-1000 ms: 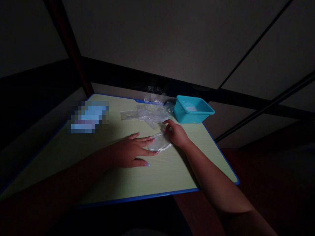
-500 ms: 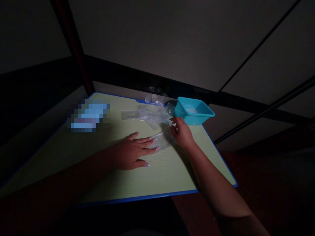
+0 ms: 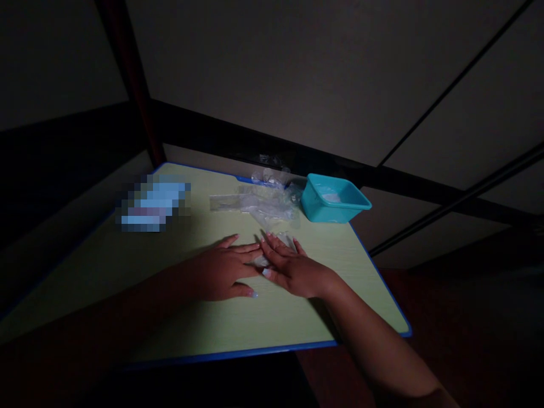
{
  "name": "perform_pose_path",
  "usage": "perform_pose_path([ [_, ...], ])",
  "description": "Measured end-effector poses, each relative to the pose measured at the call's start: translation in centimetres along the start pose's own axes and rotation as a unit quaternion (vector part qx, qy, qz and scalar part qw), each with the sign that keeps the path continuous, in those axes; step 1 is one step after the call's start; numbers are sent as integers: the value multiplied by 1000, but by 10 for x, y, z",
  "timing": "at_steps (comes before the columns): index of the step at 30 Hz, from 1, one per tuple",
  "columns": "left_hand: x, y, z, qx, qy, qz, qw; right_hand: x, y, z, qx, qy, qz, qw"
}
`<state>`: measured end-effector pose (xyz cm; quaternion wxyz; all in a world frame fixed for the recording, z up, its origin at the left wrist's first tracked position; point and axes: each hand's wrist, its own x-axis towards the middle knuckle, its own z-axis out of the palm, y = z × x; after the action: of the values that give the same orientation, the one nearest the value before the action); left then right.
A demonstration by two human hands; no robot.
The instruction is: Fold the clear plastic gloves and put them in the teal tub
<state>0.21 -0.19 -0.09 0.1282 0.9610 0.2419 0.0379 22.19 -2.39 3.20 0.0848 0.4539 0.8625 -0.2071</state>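
Both of my hands lie flat on a pale green table (image 3: 127,283) with a blue edge. My left hand (image 3: 221,269) rests palm down with its fingers stretched out, the fingertips on a small clear plastic bag (image 3: 280,238). My right hand (image 3: 293,269) lies flat over the same bag, fingers spread and pointing left, covering most of it. The two hands touch at the fingertips.
A loose pile of clear plastic bags (image 3: 259,198) lies at the back of the table. A teal plastic tub (image 3: 334,198) stands at the back right corner. A blurred bluish object (image 3: 153,201) lies at the back left. The surroundings are dark.
My right hand has come back from the far end of the bag near the tub and now lies flat on top of it. My left hand has stayed in place.
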Motion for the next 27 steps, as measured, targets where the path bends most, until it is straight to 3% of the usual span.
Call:
perform_pose_path([
  [8, 0, 3, -5, -10, -39, -18, 999, 3, 4, -4, -21, -18, 96, 995],
  [17, -1, 1, -7, -14, -47, -6, 999, 6, 15, -8, -36, -19, 145, 989],
  [20, 1, 2, -9, 5, -15, 6, 1000, 6, 18, -8, -43, -15, 157, 987],
  [24, 4, -2, -14, 41, 100, 11, 994, 7, 17, -8, -47, -10, 154, 987],
  [27, 4, -9, -15, 42, 121, 41, 991, 7, 17, -8, -49, -13, 153, 987],
])
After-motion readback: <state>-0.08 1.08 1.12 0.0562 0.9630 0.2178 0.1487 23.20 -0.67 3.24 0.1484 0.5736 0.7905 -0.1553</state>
